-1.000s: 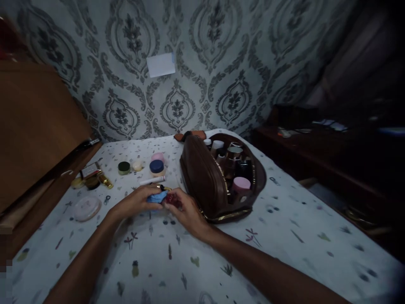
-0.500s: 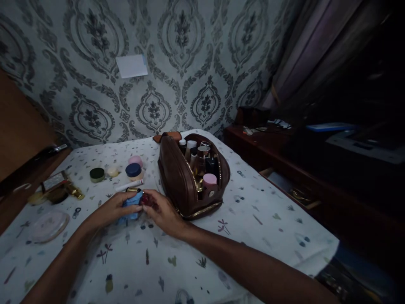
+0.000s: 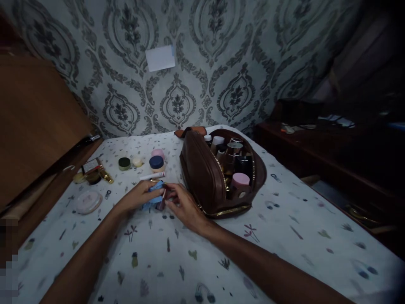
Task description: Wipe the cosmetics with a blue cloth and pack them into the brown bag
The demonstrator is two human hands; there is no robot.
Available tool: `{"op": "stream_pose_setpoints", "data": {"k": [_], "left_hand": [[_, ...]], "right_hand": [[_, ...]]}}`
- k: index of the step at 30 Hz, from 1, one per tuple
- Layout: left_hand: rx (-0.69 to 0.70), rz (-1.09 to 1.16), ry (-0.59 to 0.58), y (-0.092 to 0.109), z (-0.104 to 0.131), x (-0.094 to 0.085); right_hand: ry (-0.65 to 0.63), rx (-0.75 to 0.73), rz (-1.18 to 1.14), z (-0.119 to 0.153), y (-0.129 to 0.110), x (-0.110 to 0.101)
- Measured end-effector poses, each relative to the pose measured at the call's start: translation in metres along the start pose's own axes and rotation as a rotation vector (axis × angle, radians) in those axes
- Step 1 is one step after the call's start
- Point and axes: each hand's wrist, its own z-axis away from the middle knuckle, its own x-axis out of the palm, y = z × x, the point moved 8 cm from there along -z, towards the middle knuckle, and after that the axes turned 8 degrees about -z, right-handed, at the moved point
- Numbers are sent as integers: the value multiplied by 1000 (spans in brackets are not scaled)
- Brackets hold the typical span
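My left hand (image 3: 141, 195) is closed around a crumpled light-blue cloth (image 3: 155, 195). A small gold-and-dark piece (image 3: 156, 180) shows at the top of that hand. Against the cloth's right side is a small dull-pink item (image 3: 161, 203), too blurred to name. The curled fingers of my right hand (image 3: 183, 204) meet at this item and the cloth; what they pinch is partly hidden. Just right of my hands stands a brown leather toiletry bag (image 3: 202, 171), unzipped, with several bottles and a pink-lidded jar (image 3: 241, 180) inside. A white tube (image 3: 152, 175) lies just beyond my hands.
Beyond the tube are a blue-lidded jar (image 3: 156, 163), a pink jar (image 3: 157, 153), a small cream pot (image 3: 137, 162) and a green-lidded jar (image 3: 124, 163). Leftward lie a round compact (image 3: 89, 202) and a gold tube (image 3: 106, 175). A wooden panel (image 3: 38, 126) borders the left.
The view has turned left, so everything sits further right. My right fingers have loosened and shifted at the item beside the cloth; its red look is now dull pink. My left hand keeps the cloth.
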Motion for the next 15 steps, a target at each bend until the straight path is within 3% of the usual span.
{"op": "stream_pose_setpoints", "data": {"k": [2,7,11,15], "left_hand": [[9,-19,1,1,0,0],[75,-183,137,5,1,-7],[111,-187,96,5,-1,-3],[53,-243,96,1,-1,-2]], "right_hand": [[-12,-1,28,0,2,1],[-27,31,49,-1,5,3],[-22,57,17,-1,5,4],[-46,57,10,0,0,6]]}}
